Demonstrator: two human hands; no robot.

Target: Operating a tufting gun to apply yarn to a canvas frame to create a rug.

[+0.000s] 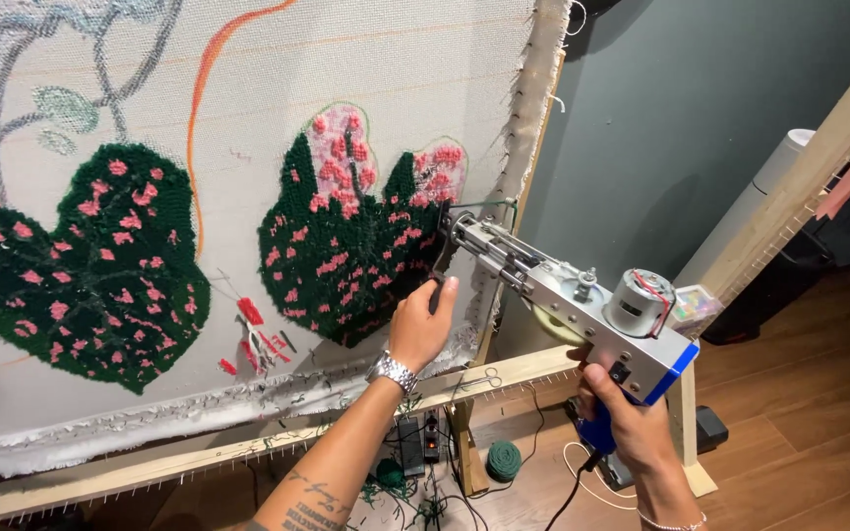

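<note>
The right hand (632,418) is wrapped tight around the blue handle of the tufting gun (563,295), so the heavy tool stays up. The left hand (423,320) grips its front handle to steer the tip, which touches the cloth (395,69) near the right edge of the wooden frame (504,372), by the green and pink leaf (346,256).

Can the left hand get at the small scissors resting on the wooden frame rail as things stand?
Probably yes, but not free now: the left hand grips the front handle of the silver tufting gun. The scissors lie just below it on the wooden frame rail, nothing between.
</note>
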